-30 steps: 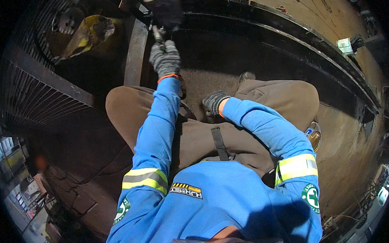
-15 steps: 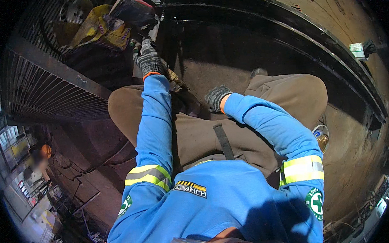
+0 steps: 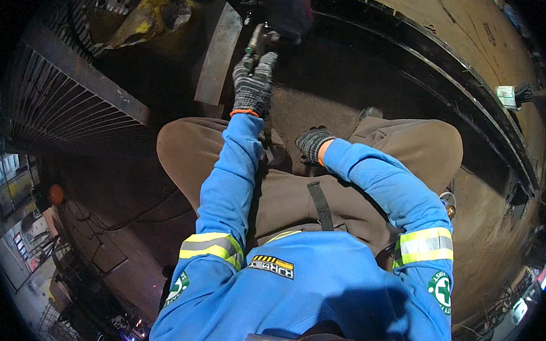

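Item: hand tool [image 3: 258, 43], gripped in your gloved left hand [image 3: 253, 86] beside the flat steel bar [image 3: 218, 53]; keep it steady while your right hand [image 3: 314, 143], loosely curled, braces on your knee.

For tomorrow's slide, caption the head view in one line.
Crouching worker's gloved left hand grips a tool; right hand rests between knees.
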`<state>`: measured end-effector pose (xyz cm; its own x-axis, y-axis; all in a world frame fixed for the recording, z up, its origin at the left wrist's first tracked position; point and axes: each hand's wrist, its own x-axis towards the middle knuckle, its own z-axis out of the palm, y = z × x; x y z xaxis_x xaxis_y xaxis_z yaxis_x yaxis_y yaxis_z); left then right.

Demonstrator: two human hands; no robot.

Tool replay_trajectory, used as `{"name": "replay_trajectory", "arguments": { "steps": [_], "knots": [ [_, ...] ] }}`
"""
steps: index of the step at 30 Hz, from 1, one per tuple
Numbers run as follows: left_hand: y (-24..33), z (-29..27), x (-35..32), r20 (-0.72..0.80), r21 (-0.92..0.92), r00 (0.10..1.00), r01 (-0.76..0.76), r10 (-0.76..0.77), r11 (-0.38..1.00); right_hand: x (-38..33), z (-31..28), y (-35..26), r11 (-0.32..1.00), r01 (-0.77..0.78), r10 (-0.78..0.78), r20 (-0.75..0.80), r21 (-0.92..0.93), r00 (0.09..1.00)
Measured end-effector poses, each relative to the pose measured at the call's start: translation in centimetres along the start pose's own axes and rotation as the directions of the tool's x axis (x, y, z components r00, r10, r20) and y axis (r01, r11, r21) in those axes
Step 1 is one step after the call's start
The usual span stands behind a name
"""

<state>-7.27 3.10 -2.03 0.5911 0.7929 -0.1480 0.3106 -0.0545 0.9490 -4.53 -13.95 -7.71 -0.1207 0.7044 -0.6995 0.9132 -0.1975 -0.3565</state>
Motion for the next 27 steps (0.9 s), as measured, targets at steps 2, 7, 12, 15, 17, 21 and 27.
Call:
{"name": "replay_trajectory", "arguments": {
  "steps": [2,7,12,15,17,21,27],
  "knots": [
    [-0.3,-0.5,0.6,-0.127,-0.161,0.991,0.017,-0.038,0.987,0.6,0.8,0.3,1.0,0.015,-0.015,-0.002,0.002,1.0],
    [-4.2,-3.6,4.6,-0.423,-0.16,0.906,-0.06,-0.013,0.985,-0.1,-0.4,-0.5,1.0,0.031,-0.031,0.017,0.008,0.999],
    [-4.5,-3.5,5.8,-0.46,-0.518,0.833,0.029,-0.307,0.855,-3.1,-2.3,4.4,0.989,-0.064,0.079,-0.112,0.135,0.991],
    [-2.2,-3.6,3.6,-0.359,-0.41,0.907,0.057,-0.219,0.91,-10.2,-9.2,12.5,0.943,-0.308,0.333,-0.422,0.129,0.843],
    [-2.9,-6.3,2.2,-0.169,0.622,0.905,-0.209,0.391,0.754,-10.1,-12.2,21.7,0.793,-0.604,0.572,-0.434,0.076,0.696],
    [-2.0,-4.9,2.4,0.103,0.811,0.83,-0.389,0.549,0.437,-13.7,-10.4,35.3,0.653,-0.73,0.691,-0.554,0.204,0.464],
    [-2.9,-4.7,3.6,-0.324,-0.412,0.925,0.049,-0.197,0.91,-13.3,-10.0,38.9,0.71,-0.627,0.703,-0.375,0.321,0.604]
  ]
}}
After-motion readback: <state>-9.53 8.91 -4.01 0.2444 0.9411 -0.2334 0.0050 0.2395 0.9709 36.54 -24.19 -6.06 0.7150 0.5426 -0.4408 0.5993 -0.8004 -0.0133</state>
